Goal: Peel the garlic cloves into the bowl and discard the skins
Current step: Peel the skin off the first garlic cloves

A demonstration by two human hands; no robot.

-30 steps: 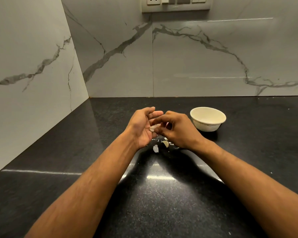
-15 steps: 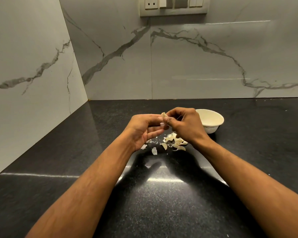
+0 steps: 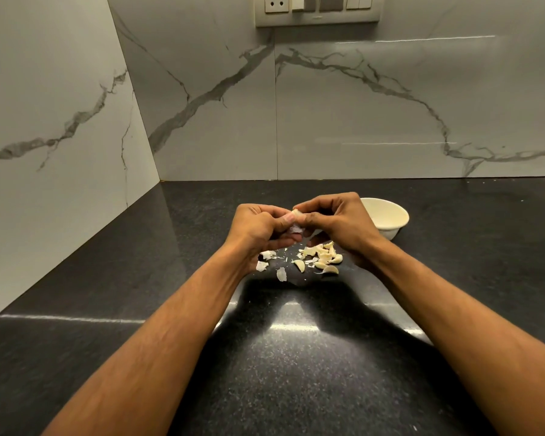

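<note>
Both hands meet above the black counter. My left hand and my right hand pinch one garlic clove between their fingertips, and a pale flap of skin hangs from it. Below the hands lies a heap of several garlic cloves on the counter. Loose skin flakes lie to its left. A cream bowl stands just right of and behind my right hand, partly hidden by it; I cannot see anything inside it.
The black granite counter runs back to marble walls at the rear and on the left, meeting in a corner. A switch and socket plate sits high on the back wall.
Both hands have risen from the counter, uncovering the heap of cloves. The clove is now held up between the fingertips, with skin hanging from it.
</note>
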